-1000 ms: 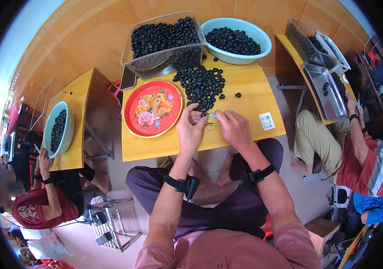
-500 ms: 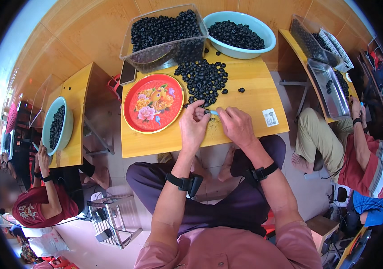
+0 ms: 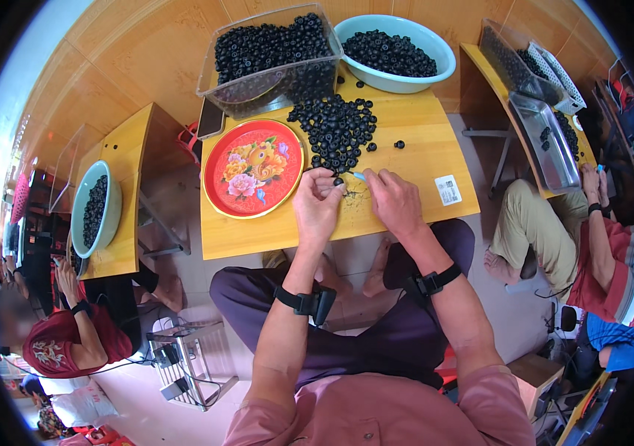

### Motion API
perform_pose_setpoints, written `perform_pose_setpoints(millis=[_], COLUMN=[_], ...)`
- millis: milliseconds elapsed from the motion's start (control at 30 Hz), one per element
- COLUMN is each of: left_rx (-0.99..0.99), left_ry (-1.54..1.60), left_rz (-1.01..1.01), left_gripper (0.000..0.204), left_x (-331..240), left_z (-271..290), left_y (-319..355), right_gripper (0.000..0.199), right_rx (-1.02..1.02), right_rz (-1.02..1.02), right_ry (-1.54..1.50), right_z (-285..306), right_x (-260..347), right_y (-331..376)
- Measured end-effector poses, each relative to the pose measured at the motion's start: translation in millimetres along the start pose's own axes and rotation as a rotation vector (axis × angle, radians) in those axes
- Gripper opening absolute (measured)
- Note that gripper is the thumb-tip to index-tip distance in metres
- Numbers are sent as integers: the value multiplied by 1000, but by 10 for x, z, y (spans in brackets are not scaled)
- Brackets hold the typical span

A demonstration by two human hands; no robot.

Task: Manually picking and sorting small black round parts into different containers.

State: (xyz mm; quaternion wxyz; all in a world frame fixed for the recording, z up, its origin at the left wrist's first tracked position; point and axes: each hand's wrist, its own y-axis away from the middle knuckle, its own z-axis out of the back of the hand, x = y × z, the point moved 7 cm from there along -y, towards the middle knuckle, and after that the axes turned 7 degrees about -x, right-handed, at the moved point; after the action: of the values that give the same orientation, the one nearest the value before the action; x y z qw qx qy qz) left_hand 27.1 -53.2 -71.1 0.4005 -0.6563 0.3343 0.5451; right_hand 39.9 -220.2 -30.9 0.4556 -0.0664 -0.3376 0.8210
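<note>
Wooden bench [image 3: 413, 160] w/ yellow top sits over the person's lap, floor tiles below. At its near edge, both hands work close together. Left hand [image 3: 317, 202] is curled, fingertips pinched on one dark round fruit [image 3: 338, 181]. Right hand [image 3: 395, 201] is closed around a small light-blue tool [image 3: 359, 176], prob. a pick or blade, too small to tell; its tip is just beside the fruit. Bits of debris [image 3: 354, 199] lie on the bench btwn the hands. Left of them, toward the bench's left edge, a red floral tray [image 3: 253, 168], nothing on it. Just beyond the hands, mid-bench, a loose pile of dark fruits [image 3: 335, 130], a few strays to its right. White sticker [image 3: 447, 190] near the right edge. At the far edge: clear plastic tub [image 3: 272, 56] full of fruit at the far-left corner, pale blue-green basin [image 3: 395, 52] of fruit at the far-right corner, touching or nearly so.
</note>
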Motion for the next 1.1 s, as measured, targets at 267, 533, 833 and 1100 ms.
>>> perform_pose_setpoints(millis=[267,533,833,1100], left_rx=[32,-53,-180,256], left_ry=[-333,-244,-783,-923], left_rz=[-200,-229,-644,-678], left_gripper=[23,18,27,42], left_x=[-240,-304,-837,-523], left_z=[-11,91,548,137], left_y=[21,23,-339,125], right_gripper=[23,20,16,17], right_rx=[-33,-64,-84,-46], right_rz=[-27,-40,-51,-61], right_ry=[-23,-27,-19,-39], right_z=[24,5,8,-13], right_x=[-25,-38,-50,-32], right_y=[-13,-13,-20,-29])
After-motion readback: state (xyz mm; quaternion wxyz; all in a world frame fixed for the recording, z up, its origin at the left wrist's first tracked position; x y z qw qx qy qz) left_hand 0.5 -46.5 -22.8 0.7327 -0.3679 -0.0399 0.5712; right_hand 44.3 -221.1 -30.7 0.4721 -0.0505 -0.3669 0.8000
